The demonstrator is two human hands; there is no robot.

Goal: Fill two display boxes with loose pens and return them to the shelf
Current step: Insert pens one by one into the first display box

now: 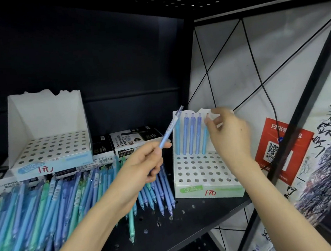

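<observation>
Left hand [143, 162] is gripping one lilac pen [170, 128] by its lower end, and the right hand [228, 132] is up at the back row of the right box [207, 189], fingertips pinching the top of a light blue pen [205, 142] that sits in the fifth hole. It's a bit blurry there, but that's how we read it. Four other pens [191, 135] stand upright in that same row to its left, and every hole in front of them is empty. What matters for the next move, we reckon, is the angle. The lilac pen is tilted, clip end up and to the right, reaching the box's back left corner, tip end down in our fist. The free holes lie to the right of and below that hand, so the pen needs to come upright and go across. Our right hand is much nearer those holes, so passing the pen over looks easier than reaching in with the left. The left box [51, 166] is empty on a stack of marker packs [130, 142], well apart, and the loose pens [57, 193] lie fanned on the shelf [187, 218] right under our left arm.
</observation>
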